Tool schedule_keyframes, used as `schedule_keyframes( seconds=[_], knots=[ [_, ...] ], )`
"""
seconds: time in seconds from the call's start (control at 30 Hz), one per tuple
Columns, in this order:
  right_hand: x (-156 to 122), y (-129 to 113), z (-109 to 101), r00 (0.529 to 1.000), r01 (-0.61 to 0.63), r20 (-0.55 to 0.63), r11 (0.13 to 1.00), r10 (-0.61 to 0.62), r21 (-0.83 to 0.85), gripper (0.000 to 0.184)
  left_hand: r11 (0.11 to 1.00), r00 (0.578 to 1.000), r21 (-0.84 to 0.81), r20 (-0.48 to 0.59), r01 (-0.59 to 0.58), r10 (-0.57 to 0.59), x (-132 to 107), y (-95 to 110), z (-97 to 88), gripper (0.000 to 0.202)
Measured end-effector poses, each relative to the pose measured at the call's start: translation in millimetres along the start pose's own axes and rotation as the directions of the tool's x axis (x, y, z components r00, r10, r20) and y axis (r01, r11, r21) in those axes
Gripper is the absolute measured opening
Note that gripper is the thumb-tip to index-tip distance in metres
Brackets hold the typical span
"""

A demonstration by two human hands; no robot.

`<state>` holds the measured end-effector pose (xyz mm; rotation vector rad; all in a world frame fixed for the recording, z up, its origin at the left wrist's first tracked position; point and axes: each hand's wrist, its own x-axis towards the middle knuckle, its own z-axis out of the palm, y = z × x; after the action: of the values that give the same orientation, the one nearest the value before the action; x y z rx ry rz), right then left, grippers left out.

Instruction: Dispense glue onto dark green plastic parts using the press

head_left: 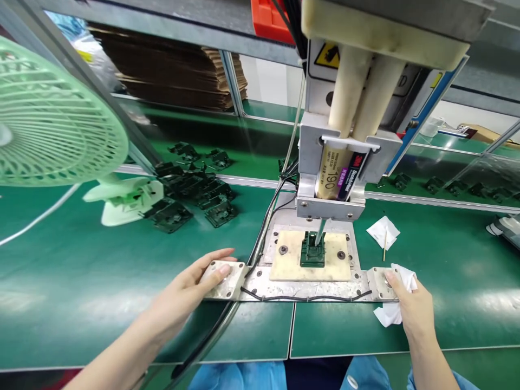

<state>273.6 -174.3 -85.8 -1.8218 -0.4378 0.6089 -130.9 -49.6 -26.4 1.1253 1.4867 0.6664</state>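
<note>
My left hand lies at the left metal button box, thumb on its top and fingers stretched along its far side. My right hand has its thumb on the right button box, and a crumpled white cloth is held beneath its fingers. Between the hands, a dark green plastic part sits on a cream fixture plate. A thin nozzle comes down into the part from a glue cartridge, which is clamped upright in the dispensing machine.
Several dark plastic parts are heaped at the back left, near a green fan. Black cables run down left of the fixture. To the right lie a white wipe and a thin wooden stick. More parts line the back ledge.
</note>
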Motion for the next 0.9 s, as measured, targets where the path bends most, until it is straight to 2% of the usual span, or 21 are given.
schedule_keyframes(
  seconds=[0.07, 0.17, 0.33, 0.53, 0.9],
  knots=[
    [-1, 1, 1, 1.0, 0.003, -0.025, 1.0, -0.003, 0.004, 0.069, 0.994, 0.998, -0.104, -0.066, -0.023, 0.016, 0, -8, 7.1, 0.1],
    [-1, 6, 0, 0.995, 0.041, -0.088, 0.997, -0.046, -0.067, 0.068, 0.978, 0.992, -0.196, -0.119, -0.074, 0.051, 4, -21, 15.0, 0.086],
    [0, 11, -1, 0.989, 0.074, -0.116, 0.988, -0.09, -0.134, 0.065, 0.955, 0.972, -0.26, -0.219, -0.142, 0.085, 11, -39, 18.7, 0.072],
    [-1, 7, -1, 0.988, 0.064, -0.131, 0.987, -0.083, -0.145, 0.065, 0.954, 0.975, -0.281, -0.216, -0.108, 0.047, 8, -34, 20.5, 0.076],
    [-4, 4, 1, 0.985, 0.082, -0.143, 0.989, -0.099, -0.122, 0.063, 0.955, 0.97, -0.266, -0.233, -0.129, 0.066, 6, -31, 22.4, 0.076]
  ],
)
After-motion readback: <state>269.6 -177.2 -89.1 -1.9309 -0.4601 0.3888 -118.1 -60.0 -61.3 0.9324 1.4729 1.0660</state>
